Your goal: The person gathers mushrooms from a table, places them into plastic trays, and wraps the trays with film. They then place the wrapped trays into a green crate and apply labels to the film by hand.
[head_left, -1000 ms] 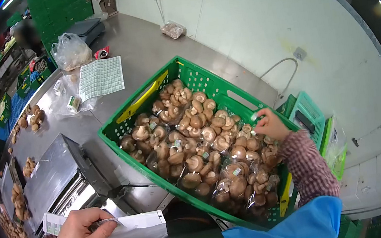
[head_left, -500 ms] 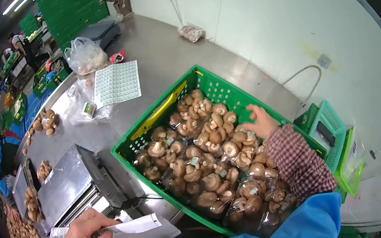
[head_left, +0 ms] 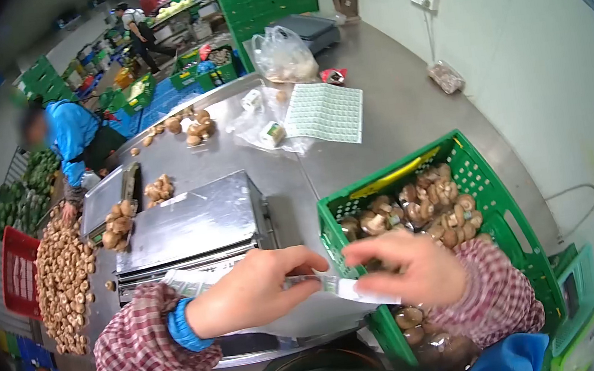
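My left hand (head_left: 255, 292) pinches a strip of labels (head_left: 336, 285) on white backing paper, low in the middle of the view. My right hand (head_left: 416, 267) is at the strip's right end, thumb and fingers apart, over the edge of the green crate; whether it touches the paper is unclear. Wrapped packs of mushrooms (head_left: 427, 206) fill much of the green crate (head_left: 527, 226). Behind my left hand stands a metal wrapping machine or scale (head_left: 186, 223), partly hidden by my sleeve.
A sheet of printed labels (head_left: 325, 112), a plastic bag (head_left: 284, 56) and a grey scale (head_left: 307, 30) are on the metal table. Loose mushrooms (head_left: 65, 280) lie at left, where a co-worker in blue (head_left: 76, 132) reaches in. A red basket (head_left: 19, 271) stands beside them.
The view has turned left. My right hand has left the packs in the crate and come to the label strip. My left hand, still with the paper, has moved toward the middle.
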The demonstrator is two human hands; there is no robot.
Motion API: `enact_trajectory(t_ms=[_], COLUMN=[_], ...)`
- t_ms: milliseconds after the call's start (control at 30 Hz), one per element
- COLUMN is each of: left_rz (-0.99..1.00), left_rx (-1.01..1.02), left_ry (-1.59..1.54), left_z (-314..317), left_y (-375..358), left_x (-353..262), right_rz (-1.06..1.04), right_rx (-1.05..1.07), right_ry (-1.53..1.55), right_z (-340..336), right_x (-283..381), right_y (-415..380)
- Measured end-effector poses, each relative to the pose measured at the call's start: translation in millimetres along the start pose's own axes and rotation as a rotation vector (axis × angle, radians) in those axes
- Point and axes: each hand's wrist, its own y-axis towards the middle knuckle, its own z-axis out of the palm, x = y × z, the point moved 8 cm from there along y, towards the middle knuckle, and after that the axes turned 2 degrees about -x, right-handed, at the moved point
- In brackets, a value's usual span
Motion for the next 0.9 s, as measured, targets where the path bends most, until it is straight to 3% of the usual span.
enact_trajectory(t_ms=[100,133,200,367,433,500,533,567,633,700,767,833,900], left_rz=[-0.007,-0.005,-0.006,-0.07,-0.095,-0.166,-0.187,-0.218,-0.098,0.056,0.138,0.199,0.148], left_rx=[0.01,0.005,-0.012,0.045,0.098,-0.056,-0.336,-0.626,-0.864,-1.037,-1.148,-1.267,-1.328], left_ry=[-0.048,-0.052,-0.067,-0.376,-0.38,-0.11,-0.275,-0.445,-0.543,-0.564,-0.637,-0.701,-0.463], left_z=[1.1,-1.2,-5.0,13.5,12.1,-25.5,-59.3,-87.8,-132.0,-166.6,-189.3,-203.4,-203.6], left_y=[-1.3,-2.2,-4.5,-4.0,-8.4,-12.1,-17.5,-29.4,-27.8,-20.6,-7.2,1.3,9.0], left_x=[7.7,8.7,19.1,58.5,54.6,57.4,73.1,91.9,88.7,106.1,123.0,136.1,130.9], right_rz=[-0.248,-0.291,-0.471,-0.605,-0.561,-0.156,0.151,0.37,0.621,0.742,0.993,0.784,0.392], right_rx=[-0.053,-0.041,-0.192,-0.225,-0.28,-0.578,-0.84,-0.982,-0.993,-0.941,-0.862,-0.881,-1.06], right_ry=[-0.467,-0.463,-0.682,-0.624,-0.332,-0.269,0.261,0.244,0.436,0.697,0.205,-0.664,-0.357], right_z=[31.9,41.0,45.8,58.9,42.9,-25.0,-67.4,-112.8,-157.9,-164.5,-163.2,-193.0,-210.0], right_x=[8.9,10.8,24.1,19.7,22.7,-17.2,-72.3,-120.8,-233.3,-330.0,-326.6,-337.9,-379.3], right_y=[7.5,6.8,-0.9,-5.6,-8.2,-18.7,-34.0,-51.1,-79.7,-98.1,-98.6,-100.4,-125.0])
